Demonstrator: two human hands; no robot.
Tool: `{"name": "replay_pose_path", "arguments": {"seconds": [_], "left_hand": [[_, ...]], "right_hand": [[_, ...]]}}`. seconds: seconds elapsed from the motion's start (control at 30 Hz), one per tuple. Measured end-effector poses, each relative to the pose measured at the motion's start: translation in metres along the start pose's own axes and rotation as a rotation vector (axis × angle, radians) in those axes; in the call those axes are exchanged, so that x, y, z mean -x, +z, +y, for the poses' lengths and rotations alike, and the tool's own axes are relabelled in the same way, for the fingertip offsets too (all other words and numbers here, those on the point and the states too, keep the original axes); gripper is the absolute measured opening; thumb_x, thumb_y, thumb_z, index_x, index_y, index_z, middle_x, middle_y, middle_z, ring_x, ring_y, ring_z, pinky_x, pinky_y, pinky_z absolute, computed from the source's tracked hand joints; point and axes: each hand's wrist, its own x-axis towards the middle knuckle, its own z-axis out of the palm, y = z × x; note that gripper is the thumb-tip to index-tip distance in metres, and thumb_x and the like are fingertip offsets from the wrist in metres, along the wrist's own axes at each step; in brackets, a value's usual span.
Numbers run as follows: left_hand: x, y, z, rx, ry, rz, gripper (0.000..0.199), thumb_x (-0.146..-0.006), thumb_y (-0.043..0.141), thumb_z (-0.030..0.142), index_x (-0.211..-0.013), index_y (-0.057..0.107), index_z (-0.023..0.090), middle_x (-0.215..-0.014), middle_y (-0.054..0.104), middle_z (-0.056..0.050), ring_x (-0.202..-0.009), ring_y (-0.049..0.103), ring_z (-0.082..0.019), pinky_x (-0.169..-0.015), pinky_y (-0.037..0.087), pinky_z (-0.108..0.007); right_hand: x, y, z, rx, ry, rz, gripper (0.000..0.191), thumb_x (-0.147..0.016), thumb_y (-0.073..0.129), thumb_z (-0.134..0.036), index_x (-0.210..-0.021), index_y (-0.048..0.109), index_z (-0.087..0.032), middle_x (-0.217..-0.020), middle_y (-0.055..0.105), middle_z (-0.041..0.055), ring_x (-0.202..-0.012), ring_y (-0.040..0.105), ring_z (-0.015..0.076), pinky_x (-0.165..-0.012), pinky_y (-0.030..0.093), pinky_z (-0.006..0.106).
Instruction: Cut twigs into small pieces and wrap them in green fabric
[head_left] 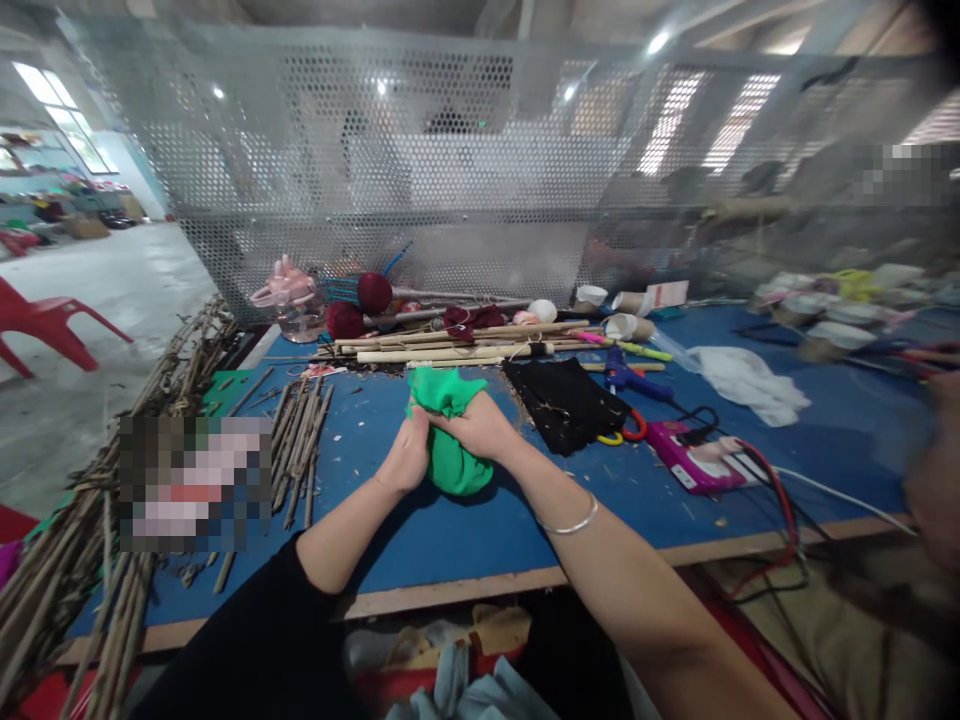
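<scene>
A bunched piece of green cloth (461, 465) hangs between my two hands, just above the blue tabletop (525, 530). My left hand (409, 450) closes on its left side, with the fingertips partly hidden. From the right, my right hand (476, 425) grips the gathered upper part, its fingers curled into the folds. Whether anything lies inside the cloth cannot be seen. To the right of my hands, a folded black cloth (566, 400) lies flat, with red and yellow scissor-like handles (634, 425) at its edge.
Bundled twigs (300, 440) lie left, beside a long stack of branches (90, 590). Pale sticks (450, 352) and dark red yarn balls (375, 292) sit behind. A blue glue gun (630, 378), purple power strip (697, 460) and cables are right. A perforated metal screen (465, 180) stands behind.
</scene>
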Motion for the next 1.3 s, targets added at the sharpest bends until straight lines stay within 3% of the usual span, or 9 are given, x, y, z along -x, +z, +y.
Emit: {"name": "replay_pose_path", "arguments": {"seconds": [0.17,0.37,0.57,0.67,0.77,0.93,1.07,1.2,1.3], "left_hand": [[-0.001,-0.006,0.006,-0.050,0.055,-0.267,0.069,-0.061,0.069,0.054,-0.114,0.055,0.012,-0.113,0.062,-0.014,-0.107,0.055,-0.030,-0.095,0.042,-0.041],[-0.002,-0.011,0.009,-0.113,-0.069,-0.331,0.045,-0.067,0.069,0.039,-0.101,0.062,0.011,-0.102,0.067,-0.013,-0.098,0.061,-0.029,-0.085,0.048,-0.039],[-0.003,-0.015,0.008,-0.113,-0.023,-0.153,0.039,-0.072,0.062,0.036,-0.102,0.063,0.012,-0.105,0.066,-0.011,-0.100,0.059,-0.026,-0.091,0.044,-0.040],[-0.004,-0.014,0.009,0.047,-0.042,-0.064,0.040,-0.075,0.060,0.040,-0.103,0.061,0.011,-0.105,0.065,-0.012,-0.098,0.060,-0.024,-0.090,0.045,-0.039],[-0.006,-0.013,0.008,0.112,-0.083,0.070,0.038,-0.073,0.061,0.044,-0.094,0.064,0.012,-0.092,0.068,-0.011,-0.085,0.063,-0.023,-0.079,0.050,-0.037],[-0.006,-0.014,0.006,0.010,-0.009,0.158,0.031,-0.071,0.062,0.043,-0.085,0.065,0.015,-0.082,0.068,-0.006,-0.079,0.062,-0.020,-0.075,0.051,-0.034],[-0.006,-0.018,0.006,-0.203,0.050,0.227,0.029,-0.077,0.055,0.042,-0.081,0.064,0.015,-0.078,0.066,-0.005,-0.077,0.060,-0.020,-0.077,0.048,-0.034],[-0.007,-0.021,0.008,-0.426,0.131,-0.030,0.026,-0.080,0.052,0.039,-0.081,0.064,0.017,-0.080,0.064,-0.005,-0.079,0.058,-0.019,-0.080,0.045,-0.034],[-0.006,-0.020,0.010,-0.488,0.151,-0.220,0.032,-0.069,0.066,0.039,-0.093,0.063,0.018,-0.090,0.065,-0.006,-0.086,0.058,-0.021,-0.082,0.045,-0.035]], "right_hand": [[-0.009,-0.001,-0.006,0.119,0.138,-0.035,0.029,-0.079,0.053,-0.043,-0.076,0.064,-0.016,-0.076,0.064,0.0004,-0.071,0.056,0.0149,-0.073,0.045,0.027],[-0.031,0.002,-0.022,0.262,0.061,-0.113,0.031,-0.080,0.051,-0.041,-0.061,0.053,-0.016,-0.059,0.049,-0.0038,-0.057,0.040,0.0090,-0.057,0.035,0.021],[-0.059,0.010,-0.019,0.112,0.188,-0.112,0.039,-0.074,0.052,-0.056,-0.070,0.055,-0.017,-0.060,0.049,-0.0023,-0.056,0.043,0.0101,-0.052,0.034,0.022],[-0.065,-0.010,-0.015,-0.116,0.257,0.133,0.052,-0.080,0.033,-0.065,-0.084,0.054,-0.019,-0.066,0.050,-0.0006,-0.057,0.046,0.0104,-0.053,0.038,0.022],[-0.050,-0.034,-0.013,-0.092,0.201,0.386,0.050,-0.081,0.030,-0.064,-0.082,0.051,-0.020,-0.067,0.048,-0.0006,-0.057,0.045,0.0101,-0.054,0.038,0.021],[-0.006,-0.033,-0.004,0.078,0.201,0.027,0.035,-0.068,0.062,-0.050,-0.079,0.058,-0.017,-0.062,0.048,-0.0041,-0.055,0.042,0.0089,-0.052,0.036,0.020],[0.002,-0.020,0.010,0.064,0.223,0.121,0.022,-0.070,0.059,-0.038,-0.073,0.062,-0.016,-0.063,0.055,-0.0023,-0.057,0.046,0.0101,-0.056,0.038,0.022],[0.002,-0.017,0.015,0.015,0.299,0.188,0.017,-0.065,0.057,-0.027,-0.075,0.065,-0.016,-0.059,0.057,-0.0025,-0.048,0.046,0.0094,-0.049,0.037,0.022],[0.006,-0.011,0.012,0.034,0.282,0.202,0.016,-0.064,0.055,-0.022,-0.073,0.066,-0.016,-0.057,0.059,-0.0022,-0.048,0.048,0.0100,-0.047,0.038,0.021]]}}
